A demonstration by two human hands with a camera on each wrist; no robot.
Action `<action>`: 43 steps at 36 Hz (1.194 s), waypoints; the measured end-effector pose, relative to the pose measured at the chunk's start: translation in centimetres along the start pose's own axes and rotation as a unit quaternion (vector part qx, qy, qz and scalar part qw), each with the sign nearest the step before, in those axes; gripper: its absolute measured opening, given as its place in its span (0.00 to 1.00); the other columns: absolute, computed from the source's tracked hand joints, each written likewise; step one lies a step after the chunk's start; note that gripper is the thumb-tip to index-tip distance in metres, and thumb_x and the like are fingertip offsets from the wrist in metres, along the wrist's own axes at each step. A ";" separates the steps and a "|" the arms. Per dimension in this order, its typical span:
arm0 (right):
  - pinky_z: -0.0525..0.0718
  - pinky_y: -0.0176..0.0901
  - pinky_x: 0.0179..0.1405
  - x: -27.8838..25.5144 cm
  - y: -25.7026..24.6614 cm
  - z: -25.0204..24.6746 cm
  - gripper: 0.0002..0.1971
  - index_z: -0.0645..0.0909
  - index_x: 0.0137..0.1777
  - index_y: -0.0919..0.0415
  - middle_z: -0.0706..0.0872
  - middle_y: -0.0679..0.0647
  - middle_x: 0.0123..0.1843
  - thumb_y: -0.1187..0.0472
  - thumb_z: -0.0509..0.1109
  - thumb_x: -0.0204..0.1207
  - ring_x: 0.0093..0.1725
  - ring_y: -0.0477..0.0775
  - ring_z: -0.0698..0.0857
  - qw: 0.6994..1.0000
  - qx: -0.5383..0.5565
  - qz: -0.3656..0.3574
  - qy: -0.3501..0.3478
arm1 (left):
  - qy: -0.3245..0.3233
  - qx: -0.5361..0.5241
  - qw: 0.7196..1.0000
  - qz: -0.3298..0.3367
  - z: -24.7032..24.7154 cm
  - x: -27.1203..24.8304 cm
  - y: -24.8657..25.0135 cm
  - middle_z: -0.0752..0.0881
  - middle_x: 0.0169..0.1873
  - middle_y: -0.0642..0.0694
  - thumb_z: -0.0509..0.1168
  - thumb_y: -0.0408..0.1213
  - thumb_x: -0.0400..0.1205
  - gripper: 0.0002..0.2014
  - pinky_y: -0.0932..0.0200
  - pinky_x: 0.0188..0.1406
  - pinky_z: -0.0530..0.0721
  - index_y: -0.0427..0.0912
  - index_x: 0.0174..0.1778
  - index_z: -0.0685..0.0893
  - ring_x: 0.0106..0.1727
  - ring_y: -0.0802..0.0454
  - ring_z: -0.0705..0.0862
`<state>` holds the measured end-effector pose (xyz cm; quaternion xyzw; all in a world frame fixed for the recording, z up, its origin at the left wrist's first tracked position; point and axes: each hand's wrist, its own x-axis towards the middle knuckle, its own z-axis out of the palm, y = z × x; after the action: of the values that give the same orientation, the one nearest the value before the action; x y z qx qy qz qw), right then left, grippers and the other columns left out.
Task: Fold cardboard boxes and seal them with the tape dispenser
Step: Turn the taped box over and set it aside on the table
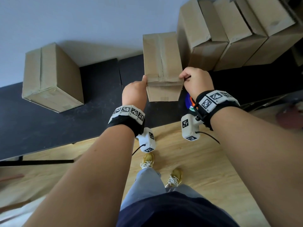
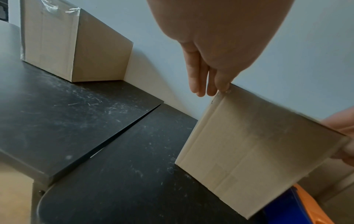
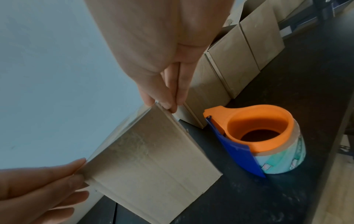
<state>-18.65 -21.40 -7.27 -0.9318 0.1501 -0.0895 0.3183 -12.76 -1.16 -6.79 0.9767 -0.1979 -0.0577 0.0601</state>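
Observation:
A taped cardboard box [image 1: 162,63] stands on the black table [image 1: 49,125], its long top facing up with a strip of clear tape down the seam. My left hand [image 1: 145,81] holds its near left top corner, thumb on top and fingers down the side [image 2: 210,89]. My right hand [image 1: 185,77] pinches the near right top corner [image 3: 162,103], fingers curled. An orange and blue tape dispenser [image 3: 264,136] sits on the table just right of the box [image 3: 153,159], below my right wrist [image 1: 189,100]; neither hand touches it.
Another sealed box [image 1: 50,77] stands at the table's left against the wall. A row of several boxes [image 1: 229,33] lines the back right, close to the held box. The table's front edge runs above a wooden floor, where my feet stand.

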 end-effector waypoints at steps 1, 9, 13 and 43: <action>0.85 0.49 0.54 0.0 0.1 0.1 0.17 0.88 0.52 0.56 0.90 0.53 0.50 0.74 0.64 0.73 0.50 0.55 0.87 1.000 0.001 -0.003 0.002 | 0.004 -0.001 1.000 0.000 0.1 0.0 0.0 0.72 0.31 0.45 0.53 0.28 0.84 0.24 0.50 0.35 0.74 0.44 0.78 0.66 0.35 0.43 0.74; 0.80 0.42 0.46 -0.1 0.4 0.8 0.07 0.87 0.47 0.60 0.87 0.56 0.49 0.70 0.73 0.72 0.46 0.57 0.86 0.999 -0.004 -0.028 0.031 | 0.035 -0.011 0.999 -0.002 1.0 0.5 -0.3 0.75 0.35 0.43 0.52 0.32 0.87 0.24 0.50 0.38 0.74 0.46 0.80 0.65 0.37 0.44 0.74; 0.78 0.43 0.45 0.0 0.1 1.4 0.05 0.85 0.45 0.62 0.85 0.58 0.49 0.71 0.71 0.73 0.45 0.58 0.84 0.998 -0.012 -0.022 0.053 | 0.065 -0.043 0.996 -0.031 1.6 0.9 -0.3 0.74 0.30 0.45 0.49 0.40 0.88 0.21 0.54 0.35 0.68 0.50 0.78 0.71 0.34 0.45 0.72; 0.78 0.50 0.48 -0.7 -1.0 1.0 0.10 0.85 0.48 0.65 0.82 0.60 0.47 0.59 0.66 0.83 0.44 0.62 0.83 0.992 -0.112 -0.054 0.028 | 0.021 0.061 0.998 -0.001 0.5 2.0 0.2 0.79 0.40 0.44 0.48 0.53 0.88 0.22 0.53 0.38 0.68 0.38 0.57 0.78 0.44 0.45 0.76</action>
<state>-18.84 -19.78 -7.49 -0.9654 0.1177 -0.1147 0.2024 -11.06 -2.16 -7.42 0.9797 -0.1990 -0.0254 0.0041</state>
